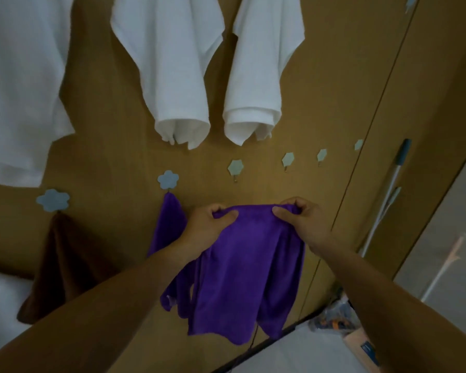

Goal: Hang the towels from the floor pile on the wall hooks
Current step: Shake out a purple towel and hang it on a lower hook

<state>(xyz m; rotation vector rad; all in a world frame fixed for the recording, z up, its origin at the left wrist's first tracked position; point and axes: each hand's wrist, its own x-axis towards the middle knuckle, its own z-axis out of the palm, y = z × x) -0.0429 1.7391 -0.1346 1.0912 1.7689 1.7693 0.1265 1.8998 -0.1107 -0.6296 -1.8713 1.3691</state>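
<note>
A purple towel (242, 267) hangs in front of the wooden wall, held up by its top edge. My left hand (210, 224) pinches the left part of that edge and my right hand (299, 219) pinches the right part. Another purple towel (168, 224) hangs from a blue flower hook (168, 179) just left of my left hand. A brown towel (62, 265) hangs from a second flower hook (52, 199) further left. Three bare hexagonal hooks (235, 167) (288, 159) (321, 155) sit above and to the right of my hands.
White towels (172, 65) (261, 68) hang higher on the wall, and a larger white cloth (19, 84) covers the upper left. A mop handle (388, 195) leans at the right by a door panel. Clutter and a cardboard box (361, 343) lie on the floor at lower right.
</note>
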